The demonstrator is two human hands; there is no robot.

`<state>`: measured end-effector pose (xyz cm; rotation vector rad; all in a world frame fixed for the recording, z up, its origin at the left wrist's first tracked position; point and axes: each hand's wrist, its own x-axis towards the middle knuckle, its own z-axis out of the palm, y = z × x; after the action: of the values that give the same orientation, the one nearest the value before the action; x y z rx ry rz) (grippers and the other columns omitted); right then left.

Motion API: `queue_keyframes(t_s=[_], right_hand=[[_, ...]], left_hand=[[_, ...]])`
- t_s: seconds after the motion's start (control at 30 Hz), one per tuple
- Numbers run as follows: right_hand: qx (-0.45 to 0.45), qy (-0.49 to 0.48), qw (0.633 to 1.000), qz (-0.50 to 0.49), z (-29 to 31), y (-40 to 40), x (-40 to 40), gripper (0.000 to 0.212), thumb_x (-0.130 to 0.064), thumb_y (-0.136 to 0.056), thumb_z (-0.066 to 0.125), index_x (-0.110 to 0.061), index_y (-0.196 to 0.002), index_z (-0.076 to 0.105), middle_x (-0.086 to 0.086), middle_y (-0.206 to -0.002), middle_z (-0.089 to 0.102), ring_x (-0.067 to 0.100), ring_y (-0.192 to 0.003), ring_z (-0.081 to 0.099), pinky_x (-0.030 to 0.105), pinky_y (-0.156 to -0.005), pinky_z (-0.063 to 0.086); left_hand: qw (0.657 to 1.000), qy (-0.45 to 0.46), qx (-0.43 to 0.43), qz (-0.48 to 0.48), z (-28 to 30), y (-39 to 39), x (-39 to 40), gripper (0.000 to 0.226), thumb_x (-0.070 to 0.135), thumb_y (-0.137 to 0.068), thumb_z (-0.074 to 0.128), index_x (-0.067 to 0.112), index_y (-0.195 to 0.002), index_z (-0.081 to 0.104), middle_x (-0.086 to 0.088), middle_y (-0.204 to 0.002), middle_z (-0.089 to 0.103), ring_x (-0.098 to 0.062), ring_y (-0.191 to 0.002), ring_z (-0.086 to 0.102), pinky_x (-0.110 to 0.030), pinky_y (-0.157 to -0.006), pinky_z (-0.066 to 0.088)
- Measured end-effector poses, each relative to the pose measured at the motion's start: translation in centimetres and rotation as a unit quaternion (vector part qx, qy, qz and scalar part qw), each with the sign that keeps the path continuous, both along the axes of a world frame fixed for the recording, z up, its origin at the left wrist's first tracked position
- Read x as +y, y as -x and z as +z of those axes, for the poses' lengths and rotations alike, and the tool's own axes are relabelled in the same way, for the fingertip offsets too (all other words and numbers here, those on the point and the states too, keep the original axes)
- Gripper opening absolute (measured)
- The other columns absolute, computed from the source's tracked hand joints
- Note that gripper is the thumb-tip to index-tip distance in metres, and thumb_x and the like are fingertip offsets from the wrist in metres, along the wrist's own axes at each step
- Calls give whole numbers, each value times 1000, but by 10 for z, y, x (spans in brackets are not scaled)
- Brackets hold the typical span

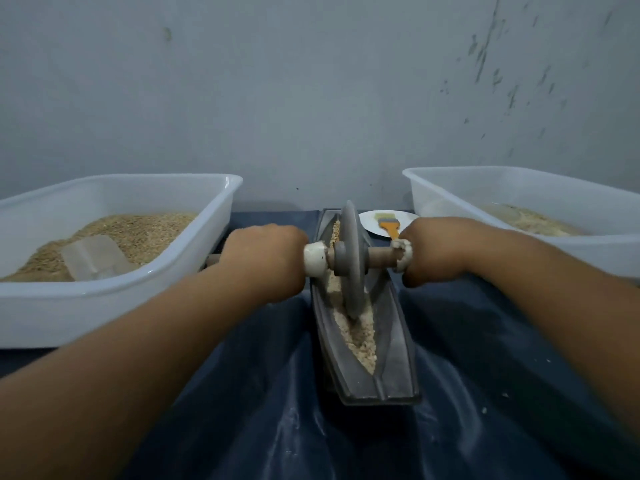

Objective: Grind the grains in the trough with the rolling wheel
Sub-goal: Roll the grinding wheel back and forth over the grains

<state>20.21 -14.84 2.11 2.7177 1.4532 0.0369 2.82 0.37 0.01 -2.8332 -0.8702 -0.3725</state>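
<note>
grey trough [394, 348] holding crushed grains [360, 336], wheel [350, 261] upright in it, left grip [265, 259] and right grip [434, 251] holding its axle

Trough [394, 344] lies between two tubs [114, 299] [540, 192], wheel [351, 258] in it.

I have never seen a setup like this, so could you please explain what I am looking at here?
One picture, from a camera on the person's head, looking down at their arms. The left hand and right hand each grip one end of an axle through a wheel. The wheel stands in a narrow trough holding grains. Left, a bin of grain with a scoop; right, another bin. Behind, a brush on a plate.
</note>
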Motion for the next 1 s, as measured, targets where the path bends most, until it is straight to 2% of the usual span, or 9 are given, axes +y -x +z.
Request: queue_keyframes(t_s=[0.13, 0.23, 0.4, 0.47, 0.53, 0.67, 0.77, 0.9, 1.0], right_hand=[[-170, -113, 979, 15, -8, -21, 39, 10, -33, -74, 58, -26, -75, 52, -8, -74, 56, 19, -66, 54, 26, -54, 31], [-194, -139, 971, 11, -10, -26, 45, 15, -29, -74, 58, -27, -70, 44, -7, -78, 60, 21, -66, 49, 25, -52, 27], [-92, -61, 994, 25, -10, -6, 6, 17, -34, -72, 60, -25, -67, 47, -7, -70, 54, 14, -61, 49, 26, -52, 34], [-12, -34, 998, 48, -3, 9, -22, 17, -38, -67, 64, -25, -72, 54, -6, -67, 60, 11, -61, 56, 28, -53, 44], [90, -14, 994, 60, 11, 24, -47, 18, -41, -61, 68, -34, -74, 57, -11, -60, 61, 3, -50, 53, 21, -46, 40], [203, 48, 977, 40, 23, 27, -54, 22, -41, -60, 74, -30, -74, 61, -9, -56, 61, 5, -45, 55, 18, -42, 41], [118, 47, 992, -9, 6, 10, -23, 17, -35, -72, 74, -27, -77, 60, -4, -71, 67, 14, -59, 62, 25, -50, 45], [-101, -128, 986, -45, -23, -22, 23, 12, -33, -78, 59, -26, -79, 48, -5, -88, 64, 22, -77, 58, 28, -61, 35], [-119, -212, 968, -54, -34, -34, 37, 15, -31, -79, 59, -32, -81, 45, -2, -94, 68, 27, -81, 61, 30, -64, 35]], left_hand=[[999, 24, -37, 27, 0, -26, 21, 17, 30, -79, 67, 28, -89, 53, 0, -92, 63, -21, -75, 50, -35, -70, 44], [999, 31, -32, 27, 1, -32, 25, 19, 31, -79, 67, 28, -86, 50, 0, -93, 63, -21, -76, 51, -36, -73, 47], [999, 15, 46, -4, 11, -6, 0, 20, 26, -78, 66, 29, -96, 57, 4, -83, 57, -19, -77, 57, -34, -74, 50], [996, 20, 79, -29, 16, 13, -14, 17, 27, -77, 66, 32, -85, 53, 8, -83, 59, -13, -75, 57, -31, -70, 49], [993, 20, 104, -42, 23, 29, -26, 25, 28, -74, 67, 33, -70, 43, 10, -76, 56, -7, -66, 52, -26, -61, 43], [992, 27, 118, -43, 28, 32, -30, 22, 28, -71, 68, 34, -72, 47, 11, -69, 55, -3, -60, 50, -23, -52, 38], [995, 20, 92, -19, 19, 9, -14, 18, 24, -74, 65, 32, -86, 54, 8, -73, 56, -10, -63, 52, -27, -61, 43], [999, -34, 7, 15, 16, -31, 12, 22, 27, -79, 67, 27, -100, 59, 4, -80, 53, -20, -76, 52, -34, -69, 40], [996, -92, -12, 17, 22, -46, 19, 25, 25, -79, 67, 27, -103, 60, 1, -95, 63, -24, -89, 60, -34, -70, 37]])
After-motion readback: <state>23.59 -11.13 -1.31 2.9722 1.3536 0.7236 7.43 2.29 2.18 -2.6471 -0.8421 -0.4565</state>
